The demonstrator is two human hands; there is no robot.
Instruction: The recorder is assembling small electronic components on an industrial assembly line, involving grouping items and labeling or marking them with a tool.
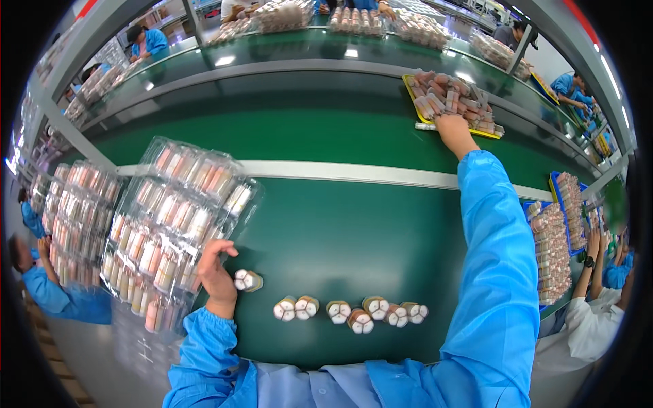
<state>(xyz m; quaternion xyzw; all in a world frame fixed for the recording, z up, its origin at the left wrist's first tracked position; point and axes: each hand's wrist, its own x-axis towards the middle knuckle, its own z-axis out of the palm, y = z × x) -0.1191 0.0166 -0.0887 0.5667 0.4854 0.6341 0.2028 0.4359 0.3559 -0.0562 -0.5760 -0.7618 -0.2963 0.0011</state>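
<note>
While the green table (354,231) has open room, the left hand (216,277) bends, fingers apart; past its far edge, the right hand (454,130), grip hidden, reaches pink tubes (435,88) in a yellow tray (486,134).

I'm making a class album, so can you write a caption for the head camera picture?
Right hand at a yellow tray of small cylinders, left hand by clear plastic packs.

Small white-ended bundles (361,321) sit on the green table (354,224) near its front edge — filled clear plastic trays (253,194) overlap along its left edge. Past its far edge — a green belt (292,129) bearing a yellow tray (486,134).
</note>
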